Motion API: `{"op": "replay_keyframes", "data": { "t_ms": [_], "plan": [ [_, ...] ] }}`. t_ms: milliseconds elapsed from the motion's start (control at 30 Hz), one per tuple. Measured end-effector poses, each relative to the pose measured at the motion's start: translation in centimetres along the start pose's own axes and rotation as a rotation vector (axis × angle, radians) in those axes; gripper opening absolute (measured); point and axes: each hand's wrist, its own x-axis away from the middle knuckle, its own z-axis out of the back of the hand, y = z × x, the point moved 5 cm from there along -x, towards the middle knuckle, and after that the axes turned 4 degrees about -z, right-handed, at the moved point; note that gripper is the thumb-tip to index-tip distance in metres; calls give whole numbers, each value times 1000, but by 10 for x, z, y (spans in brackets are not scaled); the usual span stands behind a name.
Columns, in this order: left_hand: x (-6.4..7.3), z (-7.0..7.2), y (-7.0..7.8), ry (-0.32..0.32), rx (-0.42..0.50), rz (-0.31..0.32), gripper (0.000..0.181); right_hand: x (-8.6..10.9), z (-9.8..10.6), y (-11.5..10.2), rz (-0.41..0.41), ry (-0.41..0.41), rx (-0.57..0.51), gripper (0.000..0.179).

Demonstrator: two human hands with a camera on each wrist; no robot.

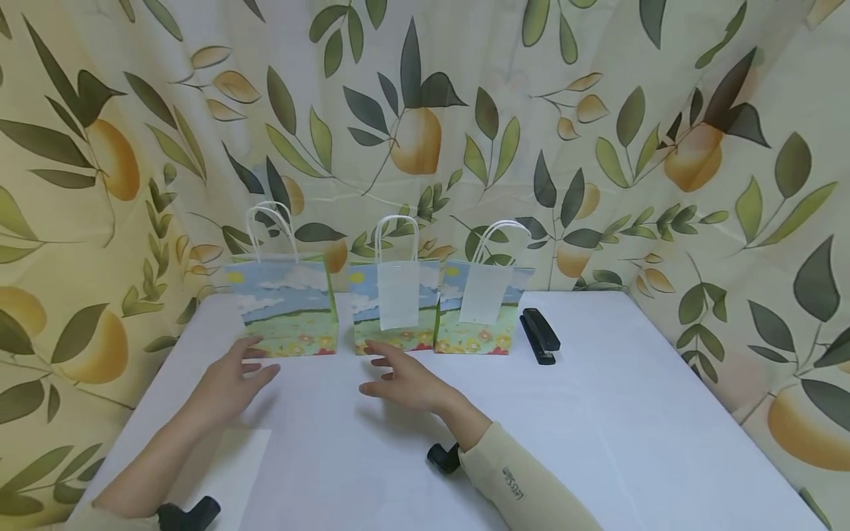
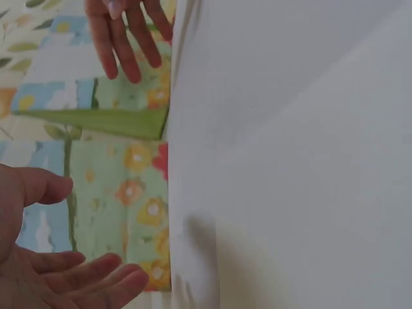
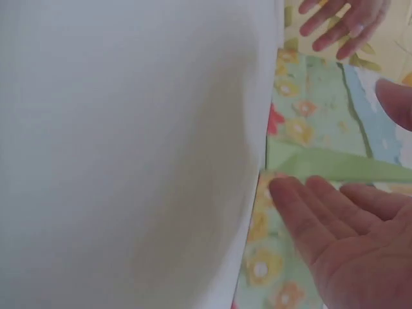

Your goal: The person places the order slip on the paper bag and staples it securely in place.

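Observation:
Three paper gift bags with a painted sky and flower meadow stand in a row at the back of the table. My left hand (image 1: 229, 380) is in front of the left bag (image 1: 288, 302), fingers loosely spread and holding nothing. My right hand (image 1: 408, 377) hovers before the middle bag (image 1: 361, 313), also empty, its fingers extended. White strips (image 1: 398, 295) hang on the fronts of the middle bag and the right bag (image 1: 478, 338); the left bag's front shows none. In the wrist views the fingers of the left hand (image 2: 71, 277) and right hand (image 3: 354, 238) appear relaxed near the bags.
A black stapler (image 1: 541, 335) lies to the right of the bags. On the white table (image 1: 598, 442), a white sheet (image 1: 239, 472) lies under my left forearm. A fruit-patterned curtain (image 1: 438, 74) hangs behind the table. Black wrist cameras (image 1: 443, 459) are worn on both wrists.

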Motion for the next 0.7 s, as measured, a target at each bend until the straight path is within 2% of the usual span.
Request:
{"op": "replay_keyframes", "data": {
  "t_ms": [200, 300, 500, 700],
  "plan": [
    [-10, 16, -16, 143, -9, 31, 77, -20, -11, -13, 17, 10, -60, 85],
    [-16, 23, -21, 184, -9, 36, 78, -27, -18, -21, 0, -1, -74, 89],
    [-30, 31, -26, 154, -27, 46, 84, -42, -26, -33, -35, 5, -96, 96],
    [-36, 34, -29, 167, -79, 50, 72, -57, -35, -36, -36, 36, -92, 97]
  ]
}}
